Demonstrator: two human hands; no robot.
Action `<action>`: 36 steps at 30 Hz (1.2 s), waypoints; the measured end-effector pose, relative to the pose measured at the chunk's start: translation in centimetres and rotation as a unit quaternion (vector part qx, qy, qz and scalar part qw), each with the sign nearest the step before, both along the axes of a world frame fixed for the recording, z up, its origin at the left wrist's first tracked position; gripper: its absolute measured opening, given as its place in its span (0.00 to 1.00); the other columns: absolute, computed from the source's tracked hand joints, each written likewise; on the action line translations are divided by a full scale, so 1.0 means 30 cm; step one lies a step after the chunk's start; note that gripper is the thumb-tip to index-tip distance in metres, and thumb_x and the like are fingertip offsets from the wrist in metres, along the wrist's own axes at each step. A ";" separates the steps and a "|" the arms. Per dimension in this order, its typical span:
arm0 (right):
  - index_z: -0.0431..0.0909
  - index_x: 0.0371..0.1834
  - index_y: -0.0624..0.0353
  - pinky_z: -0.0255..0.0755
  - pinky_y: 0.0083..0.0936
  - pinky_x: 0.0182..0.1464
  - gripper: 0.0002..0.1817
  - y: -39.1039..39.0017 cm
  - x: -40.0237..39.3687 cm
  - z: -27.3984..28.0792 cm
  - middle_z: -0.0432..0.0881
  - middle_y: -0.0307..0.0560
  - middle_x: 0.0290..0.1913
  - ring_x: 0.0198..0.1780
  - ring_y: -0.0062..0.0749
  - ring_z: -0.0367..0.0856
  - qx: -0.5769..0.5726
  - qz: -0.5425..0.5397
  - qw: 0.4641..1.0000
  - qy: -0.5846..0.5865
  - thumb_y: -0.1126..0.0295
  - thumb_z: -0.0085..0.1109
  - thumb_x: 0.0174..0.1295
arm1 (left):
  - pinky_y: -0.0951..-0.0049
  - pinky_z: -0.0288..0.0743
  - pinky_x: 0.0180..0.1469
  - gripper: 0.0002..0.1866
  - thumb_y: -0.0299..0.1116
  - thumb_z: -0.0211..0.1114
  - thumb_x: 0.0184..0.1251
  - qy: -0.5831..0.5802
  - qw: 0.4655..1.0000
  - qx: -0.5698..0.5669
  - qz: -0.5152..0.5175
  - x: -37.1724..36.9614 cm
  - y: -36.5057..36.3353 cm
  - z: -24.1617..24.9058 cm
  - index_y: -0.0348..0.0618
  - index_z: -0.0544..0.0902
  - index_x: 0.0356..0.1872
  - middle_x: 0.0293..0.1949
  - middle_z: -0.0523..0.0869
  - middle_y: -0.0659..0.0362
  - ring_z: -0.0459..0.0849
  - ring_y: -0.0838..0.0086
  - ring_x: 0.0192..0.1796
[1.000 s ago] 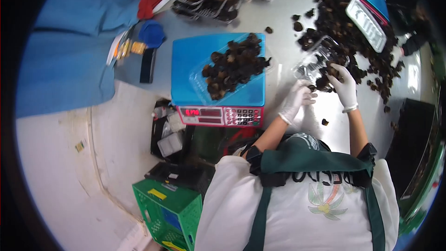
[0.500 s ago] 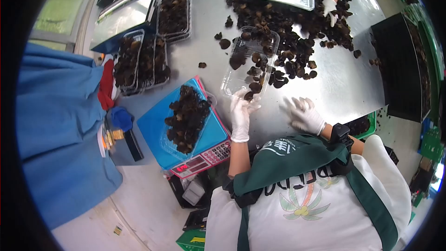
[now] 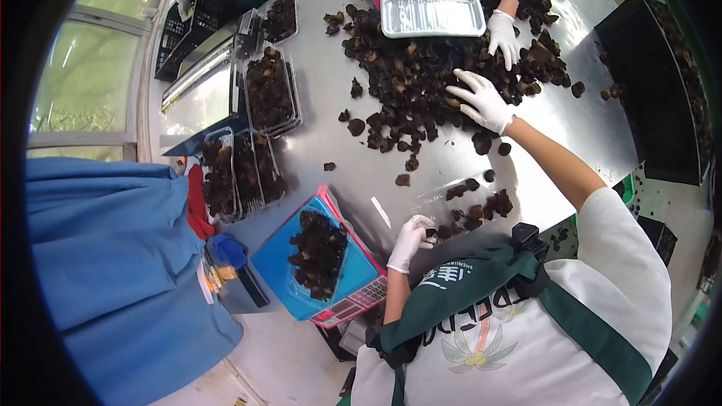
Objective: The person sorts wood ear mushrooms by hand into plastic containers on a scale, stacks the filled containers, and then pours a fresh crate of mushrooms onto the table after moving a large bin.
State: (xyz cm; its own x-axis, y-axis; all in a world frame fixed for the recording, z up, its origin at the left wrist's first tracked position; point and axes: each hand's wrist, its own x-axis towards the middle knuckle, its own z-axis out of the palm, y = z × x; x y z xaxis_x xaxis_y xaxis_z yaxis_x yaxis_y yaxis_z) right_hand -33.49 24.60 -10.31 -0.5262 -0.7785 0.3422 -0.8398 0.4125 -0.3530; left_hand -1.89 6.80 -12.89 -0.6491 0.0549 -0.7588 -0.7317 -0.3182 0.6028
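Metal worktop bearing a loose heap of dark pieces, filled trays at left, a part-filled tray at front, and two scales

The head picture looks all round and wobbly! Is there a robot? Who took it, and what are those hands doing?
No robot here, just a person. The camera is worn on their head, looking forward and down, so you see their own shirt at the bottom. The person's hands wear white gloves. The left hand is by one end of a clear tray with a few dark pieces in it; I can't tell if it grips the tray. The right hand is spread over a big pile of dark pieces on the shiny table. Near the left hand stands a blue and red scale with more pieces on it. The other gloved hand at the pile belongs to somebody else.
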 end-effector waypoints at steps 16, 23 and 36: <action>0.68 0.62 0.45 0.49 0.50 0.65 0.43 0.118 -0.278 -0.042 0.54 0.60 0.68 0.67 0.61 0.53 0.095 -0.486 0.859 -0.128 0.32 0.54 0.45 | 0.51 0.61 0.61 0.65 0.54 0.78 0.28 0.144 0.758 -0.620 -0.141 -0.925 -0.111 0.112 0.54 0.45 0.71 0.65 0.53 0.36 0.61 0.40 0.62; 0.75 0.46 0.53 0.55 0.43 0.64 0.25 -0.097 -0.050 -0.050 0.60 0.60 0.63 0.63 0.56 0.60 -0.104 -0.236 0.924 -0.283 0.55 0.66 0.45 | 0.63 0.69 0.57 0.47 0.27 0.72 0.38 0.349 0.867 -0.355 -0.028 -0.984 0.058 0.004 0.48 0.59 0.66 0.54 0.64 0.45 0.71 0.53 0.55; 0.74 0.38 0.56 0.60 0.37 0.61 0.13 0.057 0.477 0.138 0.67 0.51 0.54 0.60 0.45 0.65 -0.177 -0.106 0.885 -0.418 0.72 0.63 0.48 | 0.69 0.68 0.55 0.31 0.19 0.64 0.42 0.306 0.912 -0.260 -0.088 -0.435 0.128 0.270 0.45 0.73 0.54 0.52 0.70 0.51 0.75 0.63 0.50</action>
